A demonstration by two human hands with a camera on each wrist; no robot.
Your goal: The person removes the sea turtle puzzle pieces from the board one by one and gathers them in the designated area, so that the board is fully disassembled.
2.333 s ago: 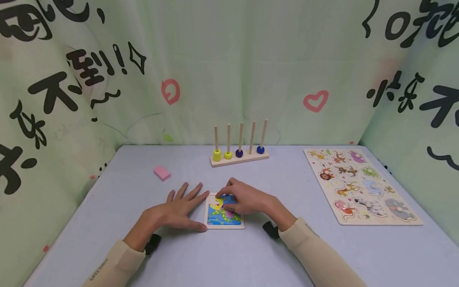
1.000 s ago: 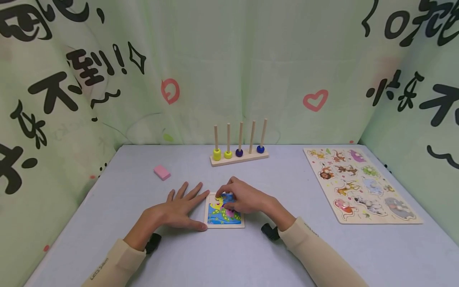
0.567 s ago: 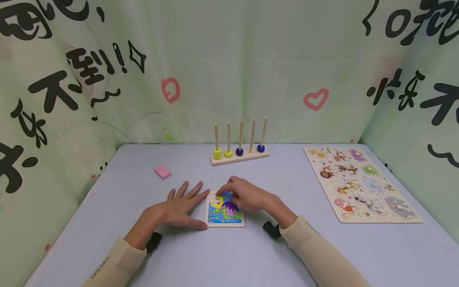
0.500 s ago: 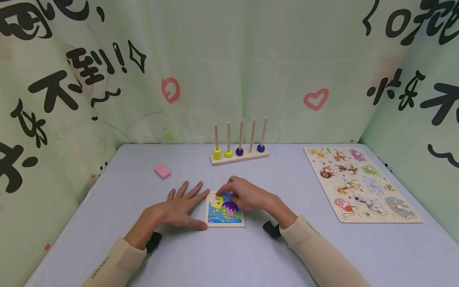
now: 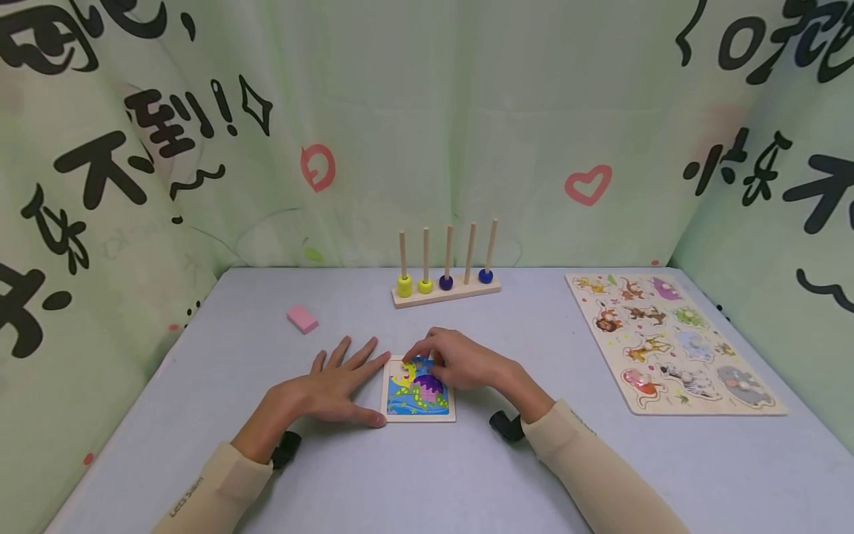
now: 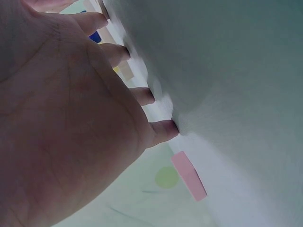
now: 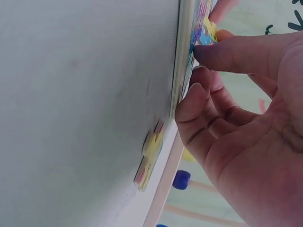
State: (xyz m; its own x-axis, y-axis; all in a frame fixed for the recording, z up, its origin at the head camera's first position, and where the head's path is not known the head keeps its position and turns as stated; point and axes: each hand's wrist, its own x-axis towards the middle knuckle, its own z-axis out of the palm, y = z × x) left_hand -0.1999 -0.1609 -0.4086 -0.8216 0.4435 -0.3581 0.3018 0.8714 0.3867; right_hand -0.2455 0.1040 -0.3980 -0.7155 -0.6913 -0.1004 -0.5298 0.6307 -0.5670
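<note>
On the surface (image 5: pixel 400 482), my spread left hand (image 5: pixel 333 394) touched the puzzle (image 5: pixel 419 418) at left while my right hand (image 5: pixel 467 362) pinched a piece (image 7: pixel 209 33) over its far part, apparently mid-fitting and needing pressing flat.

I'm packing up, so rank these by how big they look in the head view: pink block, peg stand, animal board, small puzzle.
1. Animal board
2. Peg stand and small puzzle: unsure; the stand spans more but is mostly gaps, and the puzzle is nearer and partly covered.
3. Pink block
</note>
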